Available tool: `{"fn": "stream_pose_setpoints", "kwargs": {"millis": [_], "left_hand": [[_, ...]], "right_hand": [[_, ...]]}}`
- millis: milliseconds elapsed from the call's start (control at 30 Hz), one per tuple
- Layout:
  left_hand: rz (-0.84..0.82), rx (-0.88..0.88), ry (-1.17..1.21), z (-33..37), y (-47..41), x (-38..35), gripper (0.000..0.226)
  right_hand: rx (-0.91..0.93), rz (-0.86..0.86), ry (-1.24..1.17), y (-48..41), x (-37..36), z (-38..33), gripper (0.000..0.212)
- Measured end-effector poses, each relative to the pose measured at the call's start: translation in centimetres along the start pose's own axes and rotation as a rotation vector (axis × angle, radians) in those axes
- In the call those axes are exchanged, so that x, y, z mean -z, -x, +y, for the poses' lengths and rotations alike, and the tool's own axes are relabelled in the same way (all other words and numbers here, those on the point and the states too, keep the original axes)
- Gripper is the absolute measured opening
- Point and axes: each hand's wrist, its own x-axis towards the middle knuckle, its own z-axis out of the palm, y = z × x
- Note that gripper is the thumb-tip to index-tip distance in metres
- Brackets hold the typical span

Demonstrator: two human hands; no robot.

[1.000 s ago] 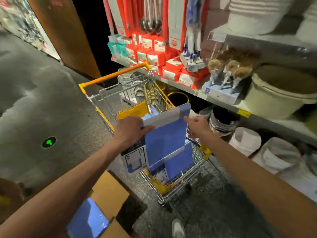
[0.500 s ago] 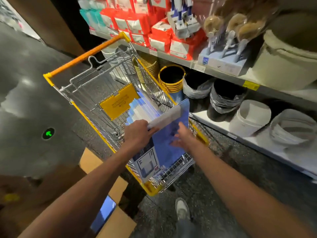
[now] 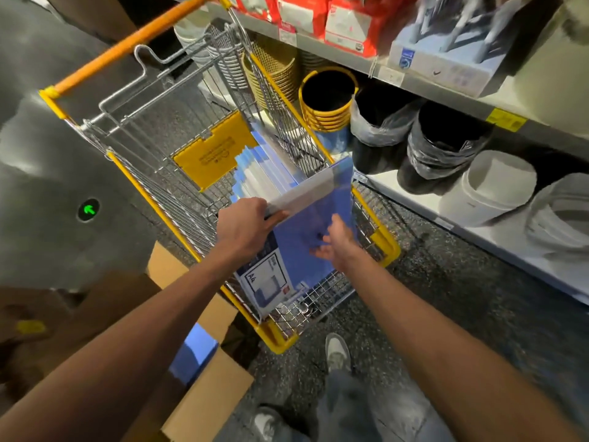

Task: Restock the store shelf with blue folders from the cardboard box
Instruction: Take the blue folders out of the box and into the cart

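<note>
A blue folder with a white top strip and an A4 label stands upright at the near end of the wire shopping cart. My left hand grips its upper left edge. Fingers spread, my right hand lies flat against its front face. Several more blue folders are stacked in a row inside the cart behind it. The open cardboard box sits on the floor below my left arm, with another blue folder showing inside.
The store shelf runs along the right, with red packs above and black, yellow and white bins below. The cart's orange handle is at the far end. My shoes stand on the dark speckled floor beside the cart. A green arrow light glows at the left.
The view has tilted down and closer to the cart. The folder has sunk lower into the cart's near end, and my right hand has moved from its right edge onto its front.
</note>
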Motion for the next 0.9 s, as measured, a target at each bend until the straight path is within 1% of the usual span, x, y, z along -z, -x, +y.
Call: {"fn": "stream_pose_setpoints", "kwargs": {"millis": [100, 167, 367, 533, 767, 900], "left_hand": [[0.026, -0.01, -0.016, 0.2, 0.7, -0.4, 0.061], [0.016, 0.006, 0.029, 0.2, 1.4, -1.1, 0.059], [0.087, -0.034, 0.067, -0.4, 2.2, -2.4, 0.053], [0.023, -0.011, 0.157, -0.4, 3.4, -4.0, 0.055], [-0.045, 0.01, 0.206, -0.5, 4.3, -9.2, 0.053], [-0.106, 0.041, 0.241, -1.0, 4.7, -12.5, 0.052]], "right_hand": [[-0.004, 0.024, -0.004, -0.5, -0.3, 0.2, 0.053], [-0.002, 0.061, -0.015, -0.4, -0.5, 0.3, 0.054], [-0.04, 0.086, -0.049, -0.4, 0.1, 1.2, 0.057], [-0.04, 0.129, -0.07, -0.6, 0.3, 2.7, 0.058], [-0.012, 0.147, -0.081, -0.6, 0.9, 2.9, 0.057], [-0.022, 0.16, -0.031, -1.4, 1.2, 3.1, 0.058]]}}
